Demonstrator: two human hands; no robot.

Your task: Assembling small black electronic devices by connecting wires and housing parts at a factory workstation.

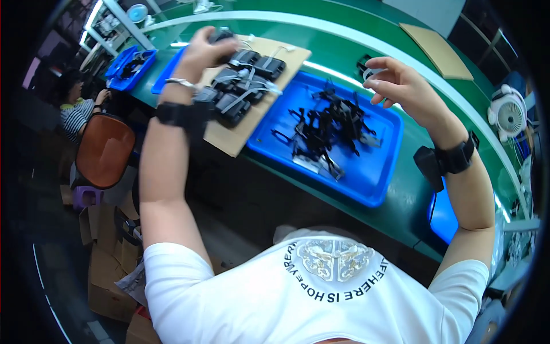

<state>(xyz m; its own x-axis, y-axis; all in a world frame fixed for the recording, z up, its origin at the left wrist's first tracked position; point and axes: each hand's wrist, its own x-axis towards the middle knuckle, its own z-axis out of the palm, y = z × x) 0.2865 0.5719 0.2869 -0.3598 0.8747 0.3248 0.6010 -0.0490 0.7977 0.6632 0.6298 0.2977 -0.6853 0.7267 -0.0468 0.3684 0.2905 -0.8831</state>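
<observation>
My left hand (201, 57) is at the upper left, above a brown cardboard sheet (226, 140). Its fingers close round a small black block (222, 35), partly hidden by the hand. Just below it, several black box-shaped units (269, 67) with pale flat cables lie bunched on the cardboard. My right hand (401, 86) hovers beyond the far right corner of a blue tray (375, 198), its fingers curved and apart. Close to those fingertips is a small black piece (363, 63); whether they touch it I cannot tell. Tangled black plastic parts (329, 123) fill the tray's middle.
The green bench (409, 198) carries a white fan (509, 113) at the right and a flat cardboard piece (438, 51) at the far side. Another blue bin (130, 71) stands at the left, near a seated person (80, 114) and a brown chair (105, 150). Cardboard boxes (109, 275) sit below.
</observation>
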